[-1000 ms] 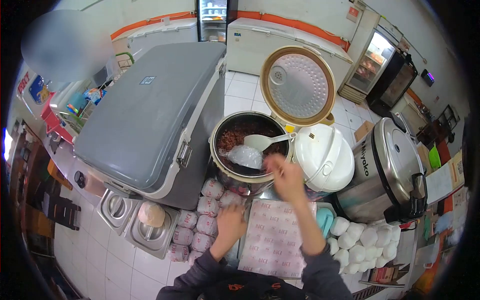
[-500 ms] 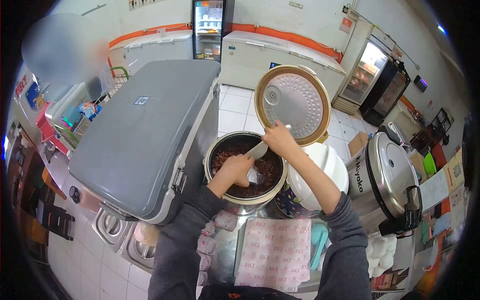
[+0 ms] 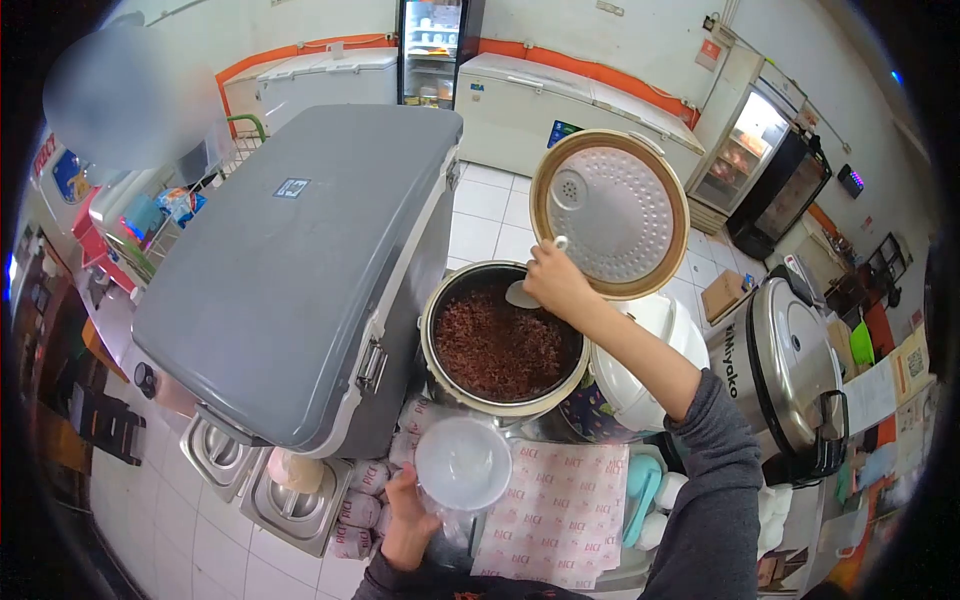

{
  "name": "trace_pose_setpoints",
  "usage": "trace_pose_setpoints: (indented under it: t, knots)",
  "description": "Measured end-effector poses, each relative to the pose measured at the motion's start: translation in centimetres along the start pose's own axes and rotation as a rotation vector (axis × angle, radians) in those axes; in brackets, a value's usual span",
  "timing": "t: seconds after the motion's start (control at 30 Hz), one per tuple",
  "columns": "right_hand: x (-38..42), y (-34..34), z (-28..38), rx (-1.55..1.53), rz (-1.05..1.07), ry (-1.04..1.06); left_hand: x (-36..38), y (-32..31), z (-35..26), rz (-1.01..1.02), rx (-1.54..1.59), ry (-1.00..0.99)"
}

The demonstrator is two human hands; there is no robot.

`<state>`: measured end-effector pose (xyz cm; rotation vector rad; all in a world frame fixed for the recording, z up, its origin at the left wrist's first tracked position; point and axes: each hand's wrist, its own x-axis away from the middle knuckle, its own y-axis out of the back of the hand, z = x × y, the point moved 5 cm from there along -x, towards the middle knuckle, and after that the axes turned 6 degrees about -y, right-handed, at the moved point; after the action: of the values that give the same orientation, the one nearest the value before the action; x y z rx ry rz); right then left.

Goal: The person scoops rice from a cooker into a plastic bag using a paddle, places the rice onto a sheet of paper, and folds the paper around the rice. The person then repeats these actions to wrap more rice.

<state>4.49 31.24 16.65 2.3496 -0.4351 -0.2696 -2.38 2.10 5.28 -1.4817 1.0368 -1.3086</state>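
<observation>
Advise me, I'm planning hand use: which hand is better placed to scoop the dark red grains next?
Probably the right hand: it holds the spoon over the open pot. The left hand holds the translucent cup.

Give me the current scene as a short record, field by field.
left hand: holds translucent bowl, near printed paper sheets
right hand: grips white rice paddle, blade at rice cooker's mouth
cooker contents: reddish-brown grains
cooker lid: raised
left side: gray cooler box, closed; wrapped packets beside it
right side: Miyako cooker, closed
</observation>
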Motion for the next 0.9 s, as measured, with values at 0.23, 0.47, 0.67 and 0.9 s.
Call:
trace_pose_setpoints:
  t: [0.23,0.47,0.67,0.9]
  knots:
    - [-0.7,-3.9,3.1,-0.131,-0.080,0.223,-1.8,6.2,3.0,-0.339,-0.175,0.028]
    - [-1.5,-5.2,1.7,-0.463,0.179,0.178,-4.6,7.2,3.1,-0.319,-0.137,-0.099]
    - [-1.0,-5.4,1.5,-0.566,0.288,0.125,-5.3,6.1,2.8,-0.144,-0.175,-0.125]
    - [1.5,-7.6,6.6,-0.853,0.541,0.095,-6.0,9.0,3.4,-0.144,-0.086,-0.095]
